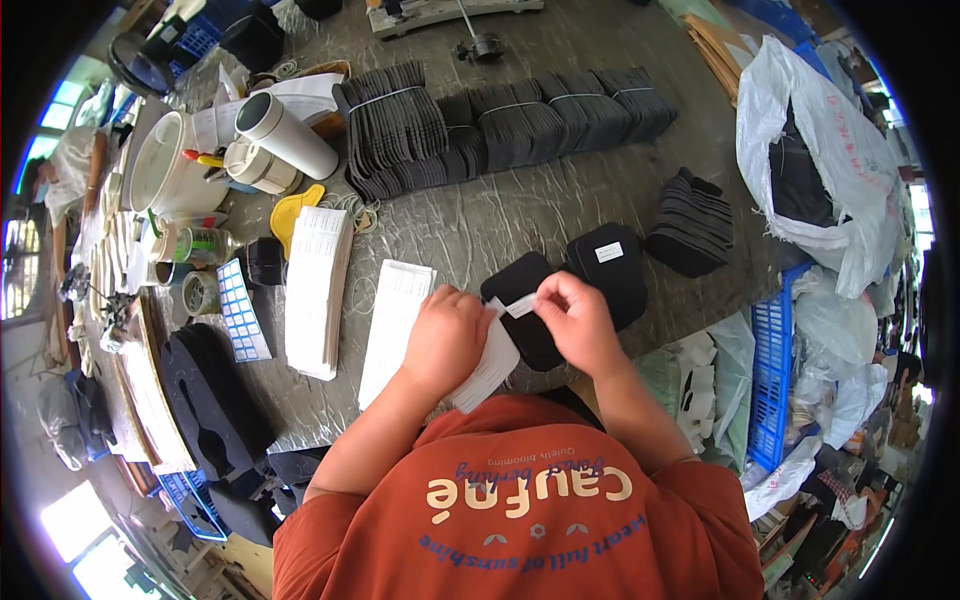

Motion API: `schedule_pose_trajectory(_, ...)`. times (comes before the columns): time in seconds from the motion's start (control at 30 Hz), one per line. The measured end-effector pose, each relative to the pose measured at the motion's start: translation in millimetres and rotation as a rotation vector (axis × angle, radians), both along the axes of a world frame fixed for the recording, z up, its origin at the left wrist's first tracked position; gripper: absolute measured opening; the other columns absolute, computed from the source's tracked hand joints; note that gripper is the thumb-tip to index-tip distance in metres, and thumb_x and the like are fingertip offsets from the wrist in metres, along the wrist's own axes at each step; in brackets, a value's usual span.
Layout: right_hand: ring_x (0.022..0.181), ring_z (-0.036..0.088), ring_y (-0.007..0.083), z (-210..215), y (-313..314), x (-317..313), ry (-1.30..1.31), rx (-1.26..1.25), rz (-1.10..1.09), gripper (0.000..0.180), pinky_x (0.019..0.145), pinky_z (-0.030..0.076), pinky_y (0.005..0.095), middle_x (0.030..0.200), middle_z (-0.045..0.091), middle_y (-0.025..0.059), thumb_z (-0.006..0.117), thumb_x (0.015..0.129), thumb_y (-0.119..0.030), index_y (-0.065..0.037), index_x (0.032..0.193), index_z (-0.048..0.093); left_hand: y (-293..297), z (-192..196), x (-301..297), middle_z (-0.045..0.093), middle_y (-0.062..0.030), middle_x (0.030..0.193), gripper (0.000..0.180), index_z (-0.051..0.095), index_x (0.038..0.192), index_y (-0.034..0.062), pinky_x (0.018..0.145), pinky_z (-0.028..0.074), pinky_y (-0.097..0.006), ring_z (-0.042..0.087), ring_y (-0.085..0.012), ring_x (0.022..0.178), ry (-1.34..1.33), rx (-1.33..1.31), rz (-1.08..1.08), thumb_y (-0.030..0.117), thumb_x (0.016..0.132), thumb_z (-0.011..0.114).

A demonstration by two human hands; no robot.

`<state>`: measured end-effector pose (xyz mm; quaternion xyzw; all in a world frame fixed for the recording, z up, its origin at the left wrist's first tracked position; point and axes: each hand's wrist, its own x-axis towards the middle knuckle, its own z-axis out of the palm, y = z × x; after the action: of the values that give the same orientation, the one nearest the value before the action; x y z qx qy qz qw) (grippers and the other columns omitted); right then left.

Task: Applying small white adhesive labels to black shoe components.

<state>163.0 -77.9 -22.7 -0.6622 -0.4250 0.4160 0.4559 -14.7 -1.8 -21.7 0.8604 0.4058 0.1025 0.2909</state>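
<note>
My left hand (446, 335) is closed on a sheet of white printed labels (488, 374) that hangs toward my chest. Between the pinched fingers of my right hand (580, 320) is a small white label (521, 305), over a black rounded pad (540, 342). Whether the label touches the pad, I cannot tell. Just beyond my right hand lies another stack of black pads (625, 295), with a white label (608, 252) on its top piece. A stack of label sheets (395, 300) lies beside my left hand, partly covered by it.
Bundled black pads (560, 115) line the table's far side, and a loose pile (692, 225) sits at the right. A thick paper stack (318, 290), a white tumbler (287, 138) and a bucket (165, 170) stand left. A blue crate (770, 370) and white sack (860, 170) border the right.
</note>
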Motion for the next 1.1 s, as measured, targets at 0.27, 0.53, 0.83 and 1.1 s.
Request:
schedule_pose_trajectory(0.27, 0.062, 0.052, 0.0047, -29, 12, 7, -0.046, -0.097, -0.096, 0.007, 0.057, 0.043, 0.0225, 0.067, 0.059, 0.0011, 0.064, 0.083, 0.0, 0.001, 0.079, 0.059, -17, -9, -3, 0.058, -0.0204, 0.121, 0.02, 0.059, 0.08, -0.0037, 0.1, 0.042, -0.041, 0.05, -0.0336, 0.121, -0.083, 0.065, -0.354, 0.015, 0.082, 0.064)
schedule_pose_trajectory(0.53, 0.064, 0.05, 0.0019, -29, 16, 4, -0.002, -0.13, -0.082, 0.008, 0.057, 0.04, 0.0195, 0.069, 0.058, -0.0026, 0.063, 0.084, 0.002, 0.0, 0.078, 0.058, -17, -7, -2, 0.057, -0.0199, 0.123, 0.02, 0.06, 0.082, -0.004, 0.101, 0.041, -0.041, 0.049, -0.0331, 0.122, -0.066, 0.053, -0.369, 0.016, 0.082, 0.065)
schedule_pose_trajectory(0.83, 0.057, 0.056, 0.0098, -37, 18, 5, -0.095, -0.064, -0.083, 0.008, 0.055, 0.045, 0.026, 0.064, 0.062, 0.0083, 0.066, 0.081, -0.001, 0.002, 0.078, 0.059, -16, -7, -2, 0.054, -0.0211, 0.127, 0.02, 0.06, 0.083, -0.0043, 0.102, 0.04, -0.041, 0.049, -0.0337, 0.122, -0.074, 0.048, -0.378, 0.015, 0.082, 0.063)
schedule_pose_trajectory(1.1, 0.064, 0.055, 0.0039, -40, 16, 2, -0.101, -0.141, -0.141, 0.007, 0.058, 0.045, 0.021, 0.072, 0.063, 0.0024, 0.067, 0.082, 0.0, 0.002, 0.083, 0.061, -16, -10, 3, 0.045, -0.022, 0.137, 0.025, 0.062, 0.094, -0.0037, 0.105, 0.034, -0.044, 0.047, -0.0318, 0.121, 0.11, 0.141, -0.488, 0.02, 0.088, 0.055)
